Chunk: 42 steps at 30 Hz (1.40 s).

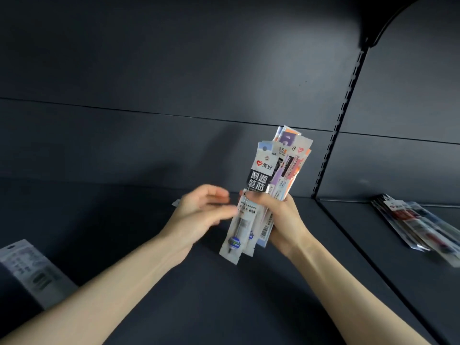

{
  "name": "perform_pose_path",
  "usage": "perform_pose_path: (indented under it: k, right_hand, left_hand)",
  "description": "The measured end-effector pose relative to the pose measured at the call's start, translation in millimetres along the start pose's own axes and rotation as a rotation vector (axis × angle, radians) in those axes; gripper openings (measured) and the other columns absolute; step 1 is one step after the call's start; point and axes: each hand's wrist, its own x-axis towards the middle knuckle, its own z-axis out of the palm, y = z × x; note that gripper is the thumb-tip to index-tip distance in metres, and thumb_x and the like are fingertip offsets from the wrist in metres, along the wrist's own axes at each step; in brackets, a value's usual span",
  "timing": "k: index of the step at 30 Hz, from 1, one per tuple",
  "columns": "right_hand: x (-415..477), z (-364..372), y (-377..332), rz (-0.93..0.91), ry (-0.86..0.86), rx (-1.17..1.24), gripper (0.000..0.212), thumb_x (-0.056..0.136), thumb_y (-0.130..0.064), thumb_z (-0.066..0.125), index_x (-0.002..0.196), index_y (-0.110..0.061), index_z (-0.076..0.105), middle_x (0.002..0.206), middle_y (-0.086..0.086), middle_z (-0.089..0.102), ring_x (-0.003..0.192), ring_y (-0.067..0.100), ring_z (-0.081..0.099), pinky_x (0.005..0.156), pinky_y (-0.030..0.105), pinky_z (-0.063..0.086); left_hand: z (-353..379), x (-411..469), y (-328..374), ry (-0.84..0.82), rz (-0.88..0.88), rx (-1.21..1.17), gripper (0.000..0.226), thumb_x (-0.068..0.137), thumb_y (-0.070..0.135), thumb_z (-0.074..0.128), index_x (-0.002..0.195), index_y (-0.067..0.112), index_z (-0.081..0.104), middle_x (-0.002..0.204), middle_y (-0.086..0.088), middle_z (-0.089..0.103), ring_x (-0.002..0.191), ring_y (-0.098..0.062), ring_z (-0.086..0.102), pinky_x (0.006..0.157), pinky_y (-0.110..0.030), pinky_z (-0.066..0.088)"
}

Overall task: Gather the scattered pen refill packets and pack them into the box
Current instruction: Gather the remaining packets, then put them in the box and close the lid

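Hidden: my left hand (199, 210) is motion-blurred, fingers loose beside the bundle.
Bundle of refill packets (271, 185): clenched upright in my right hand (281, 220).
Writing: front packet reads 爱好, 刷题笔芯.
Right of bundle: loose packets (420, 225) on shelf (224, 295), blurred.

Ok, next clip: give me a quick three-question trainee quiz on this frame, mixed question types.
1. True or false: the right hand grips a fanned bunch of refill packets held upright.
2. Where do loose packets still lie? A) only left of the hands B) only right C) on both sides
3. Fill in: the left hand is blurred beside the bunch and its fingers look ____.

Key: 1 true. 2 C: one grey packet at lower left, a small pile on the right-hand shelf. 3 open. No box is in view.
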Motion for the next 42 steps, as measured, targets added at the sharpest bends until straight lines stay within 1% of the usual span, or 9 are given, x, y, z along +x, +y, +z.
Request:
perform_pose_path:
  k: [5, 10, 16, 19, 23, 26, 31, 37, 42]
  right_hand:
    - [1.2, 15.3, -5.7, -0.064, -0.18, -0.071, 0.036, 0.072, -0.001, 0.066, 0.107, -0.008, 0.066, 0.1, 0.01, 0.069, 0.096, 0.024, 0.067, 0.086, 0.038, 0.055]
    - [-4.0, 27.0, -5.0, 0.037, -0.29, -0.301, 0.029, 0.071, -0.005, 0.068, 0.1, -0.008, 0.069, 0.099, 0.013, 0.07, 0.101, 0.026, 0.067, 0.094, 0.044, 0.053]
    - [-16.1, 36.1, 11.6, -0.042, -0.176, -0.46, 0.035, 0.069, 0.003, 0.078, 0.101, -0.001, 0.064, 0.089, 0.013, 0.073, 0.087, 0.023, 0.072, 0.078, 0.032, 0.058]
    - [-11.7, 38.4, 8.2, -0.076, -0.14, -0.496, 0.022, 0.068, 0.005, 0.075, 0.085, -0.006, 0.067, 0.084, 0.016, 0.072, 0.085, 0.026, 0.071, 0.08, 0.04, 0.059]
    - [-6.8, 34.4, 6.7, -0.024, -0.18, -0.495, 0.024, 0.069, 0.003, 0.076, 0.091, 0.0, 0.068, 0.088, 0.017, 0.073, 0.083, 0.02, 0.071, 0.078, 0.034, 0.059]
    - [-7.4, 32.8, 11.5, 0.007, -0.12, -0.496, 0.018, 0.071, 0.003, 0.075, 0.087, 0.001, 0.068, 0.079, 0.006, 0.072, 0.076, 0.012, 0.07, 0.07, 0.024, 0.056]
    - [-3.9, 18.2, 10.9, -0.008, -0.001, -0.442, 0.019, 0.07, 0.001, 0.074, 0.088, -0.005, 0.071, 0.086, 0.008, 0.072, 0.08, 0.016, 0.068, 0.077, 0.029, 0.057]
    - [2.8, 0.3, 8.5, 0.031, 0.112, -0.409, 0.016, 0.074, 0.008, 0.068, 0.072, -0.008, 0.068, 0.066, 0.005, 0.071, 0.065, 0.016, 0.067, 0.068, 0.028, 0.056]
    - [4.6, 0.6, 10.6, 0.011, 0.079, -0.395, 0.014, 0.073, 0.003, 0.066, 0.067, -0.009, 0.061, 0.059, 0.005, 0.061, 0.06, 0.014, 0.059, 0.063, 0.022, 0.051]
  left_hand:
    - [-0.9, 6.9, 39.1, -0.225, 0.171, -0.119, 0.051, 0.073, 0.021, 0.07, 0.121, 0.017, 0.056, 0.113, 0.004, 0.07, 0.108, -0.006, 0.064, 0.086, -0.019, 0.05]
    - [6.2, 10.7, 51.5, -0.231, 0.198, 0.081, 0.034, 0.067, 0.017, 0.078, 0.099, 0.01, 0.07, 0.099, -0.009, 0.074, 0.092, -0.02, 0.071, 0.085, -0.034, 0.057]
    - [3.8, 4.4, 35.5, -0.168, 0.192, 0.13, 0.022, 0.07, 0.001, 0.078, 0.09, 0.002, 0.071, 0.089, -0.012, 0.074, 0.083, -0.018, 0.072, 0.076, -0.029, 0.058]
    - [4.8, 7.6, 38.1, -0.147, 0.199, 0.091, 0.02, 0.069, 0.004, 0.08, 0.088, 0.004, 0.071, 0.092, -0.014, 0.074, 0.085, -0.017, 0.072, 0.078, -0.029, 0.059]
    - [6.9, 12.9, 33.2, -0.194, 0.17, 0.138, 0.014, 0.075, 0.013, 0.078, 0.087, 0.013, 0.072, 0.083, -0.003, 0.074, 0.085, -0.015, 0.072, 0.078, -0.03, 0.056]
    - [7.5, 16.7, 29.2, -0.215, 0.155, 0.12, 0.021, 0.08, 0.014, 0.073, 0.1, 0.012, 0.07, 0.095, -0.007, 0.075, 0.091, -0.016, 0.071, 0.081, -0.029, 0.056]
    - [-9.6, 27.9, 26.0, -0.4, 0.077, 0.133, 0.038, 0.075, 0.03, 0.072, 0.11, 0.02, 0.062, 0.109, 0.006, 0.07, 0.106, -0.006, 0.065, 0.091, -0.021, 0.05]
    - [-56.2, 63.8, -32.5, -0.266, -0.016, 0.837, 0.042, 0.092, 0.037, 0.054, 0.131, 0.02, 0.052, 0.134, 0.002, 0.056, 0.125, -0.016, 0.051, 0.111, -0.035, 0.033]
    - [-56.6, 63.7, -38.1, -0.222, 0.149, 1.234, 0.033, 0.094, 0.04, 0.051, 0.116, 0.018, 0.064, 0.112, 0.002, 0.062, 0.108, -0.023, 0.056, 0.096, -0.037, 0.04]
